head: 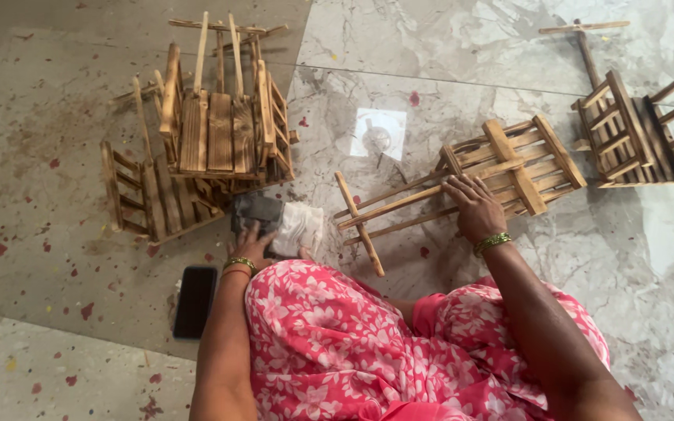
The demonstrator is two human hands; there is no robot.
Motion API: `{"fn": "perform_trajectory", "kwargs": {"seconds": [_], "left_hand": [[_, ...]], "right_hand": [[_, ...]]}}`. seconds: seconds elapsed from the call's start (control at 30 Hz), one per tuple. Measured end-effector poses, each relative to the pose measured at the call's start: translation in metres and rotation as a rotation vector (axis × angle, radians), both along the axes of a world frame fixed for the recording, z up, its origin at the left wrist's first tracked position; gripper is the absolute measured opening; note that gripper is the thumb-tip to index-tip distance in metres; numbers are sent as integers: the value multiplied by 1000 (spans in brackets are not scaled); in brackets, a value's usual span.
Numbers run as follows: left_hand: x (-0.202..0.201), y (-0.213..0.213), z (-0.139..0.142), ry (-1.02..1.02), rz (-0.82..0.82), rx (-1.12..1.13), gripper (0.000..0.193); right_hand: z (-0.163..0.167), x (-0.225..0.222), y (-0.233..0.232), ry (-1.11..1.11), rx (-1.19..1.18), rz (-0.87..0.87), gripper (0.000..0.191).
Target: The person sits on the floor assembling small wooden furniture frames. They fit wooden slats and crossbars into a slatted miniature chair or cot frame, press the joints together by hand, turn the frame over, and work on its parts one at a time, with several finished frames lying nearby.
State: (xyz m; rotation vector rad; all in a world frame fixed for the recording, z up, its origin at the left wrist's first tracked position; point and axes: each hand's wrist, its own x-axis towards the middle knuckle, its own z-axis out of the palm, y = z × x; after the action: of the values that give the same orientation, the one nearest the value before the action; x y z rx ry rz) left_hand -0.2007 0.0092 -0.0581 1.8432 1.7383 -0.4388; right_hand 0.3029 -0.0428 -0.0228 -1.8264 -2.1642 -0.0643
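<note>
Speckled stone floor (pixel 56 156). My right hand (pixel 473 204) lies flat on the slatted brown wooden stool frame (pixel 509 164). Left of it, my left hand (pixel 253 245) grips a crumpled grey-white cloth (pixel 282 222); black phone (pixel 196 300) lower left.

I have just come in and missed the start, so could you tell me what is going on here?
A person sits on the marble floor among small slatted wooden stands. The right hand rests on one stand lying on its side. The left hand touches a grey and white cloth bundle. A stack of stands lies ahead on the left, more stands on the right, and a dark phone by the left arm.
</note>
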Motion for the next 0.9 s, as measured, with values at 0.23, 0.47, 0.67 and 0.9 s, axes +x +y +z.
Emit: {"fn": "perform_trajectory", "kwargs": {"seconds": [0.23,0.47,0.67,0.9], "left_hand": [[9,14,0,-349,-117,-290,63],[79,38,44,-277,-71,36,24],[155,10,61,-409,-306,406,45],[189,3,23,-416,-395,502,50]], "right_hand": [[-7,-6,0,-166,21,55,62],[-3,17,9,-103,44,-210,30],[-23,-34,6,-105,57,107,52],[0,5,6,-138,89,-149,53]]}}
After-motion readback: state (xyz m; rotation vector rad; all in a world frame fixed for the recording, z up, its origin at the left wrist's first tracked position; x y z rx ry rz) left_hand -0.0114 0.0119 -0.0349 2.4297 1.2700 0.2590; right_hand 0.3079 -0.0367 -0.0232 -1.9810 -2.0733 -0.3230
